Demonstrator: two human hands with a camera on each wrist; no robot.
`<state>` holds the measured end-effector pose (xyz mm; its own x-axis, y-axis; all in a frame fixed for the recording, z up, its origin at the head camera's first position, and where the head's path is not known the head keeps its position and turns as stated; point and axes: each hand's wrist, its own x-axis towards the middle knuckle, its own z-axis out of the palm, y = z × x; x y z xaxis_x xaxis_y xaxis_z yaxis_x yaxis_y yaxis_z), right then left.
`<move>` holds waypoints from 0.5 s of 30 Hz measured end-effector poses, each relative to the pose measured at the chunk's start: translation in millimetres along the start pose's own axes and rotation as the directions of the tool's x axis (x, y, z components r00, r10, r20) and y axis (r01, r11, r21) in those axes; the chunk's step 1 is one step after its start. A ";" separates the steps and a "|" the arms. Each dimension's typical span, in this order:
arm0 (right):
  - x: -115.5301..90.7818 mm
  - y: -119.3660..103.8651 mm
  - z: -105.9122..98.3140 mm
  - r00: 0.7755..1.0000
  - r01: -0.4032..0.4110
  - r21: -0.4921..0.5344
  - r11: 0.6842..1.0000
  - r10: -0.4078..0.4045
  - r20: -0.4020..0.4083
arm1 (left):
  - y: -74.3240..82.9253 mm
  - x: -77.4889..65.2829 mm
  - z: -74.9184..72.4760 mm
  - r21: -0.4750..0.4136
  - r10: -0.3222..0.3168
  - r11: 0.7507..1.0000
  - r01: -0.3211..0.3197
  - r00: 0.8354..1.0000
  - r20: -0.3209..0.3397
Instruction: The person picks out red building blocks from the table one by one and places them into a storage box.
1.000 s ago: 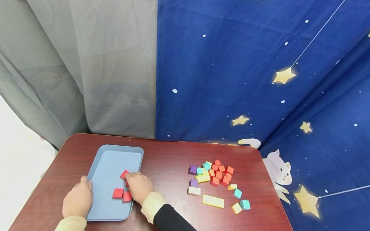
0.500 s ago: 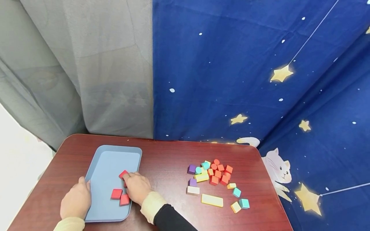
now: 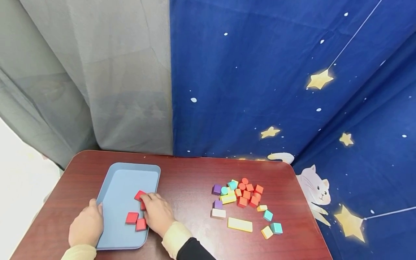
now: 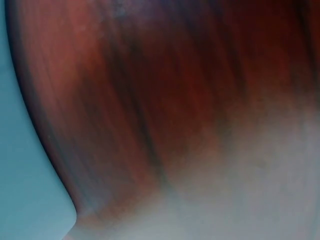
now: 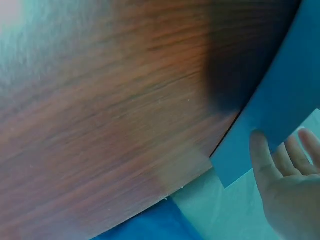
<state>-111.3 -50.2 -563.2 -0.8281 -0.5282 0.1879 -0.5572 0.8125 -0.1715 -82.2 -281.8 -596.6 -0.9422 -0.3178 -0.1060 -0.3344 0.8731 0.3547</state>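
A blue-grey tray (image 3: 126, 187) lies on the left of the table. My left hand (image 3: 86, 224) grips its left edge, thumb towards the rim; the other fingers are partly hidden. My right hand (image 3: 158, 212) holds the right edge, its fingertips reaching over the rim beside the red blocks (image 3: 131, 218). In the right wrist view the thumb (image 5: 260, 150) lies against the tray wall (image 5: 280, 110), with fingers beyond it. Several red blocks sit in the tray, one partly covered by the right hand. Only the tray's side (image 4: 30, 175) shows in the left wrist view.
On the right of the brown table (image 3: 188, 180) lie several red blocks (image 3: 246, 195), purple cubes (image 3: 217, 189), teal blocks (image 3: 276, 228) and a long yellow block (image 3: 239, 224). Grey and starry blue curtains (image 3: 227, 90) hang behind the table.
Both hands keep their places at the tray. The nearest red block inside it has shifted slightly towards me and left. The whole head view has moved a little.
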 end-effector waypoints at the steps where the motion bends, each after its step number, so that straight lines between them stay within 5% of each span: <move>1: -1.2 1.2 -1.0 1.000 0.000 0.014 1.000 0.000 -0.011 | -0.2 0.5 0.7 0.000 -0.001 1.000 0.001 1.000 -0.001; 15: -56.4 37.6 -23.1 0.968 -0.047 0.261 0.964 0.108 -0.225 | 1.0 2.1 -2.0 -0.003 -0.013 1.000 0.013 1.000 0.027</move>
<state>-84.1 15.9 -557.9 -0.8480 -0.3682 0.3813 -0.5148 0.7435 -0.4268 -84.5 -282.4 -594.6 -0.9381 -0.3187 -0.1360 -0.3465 0.8676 0.3566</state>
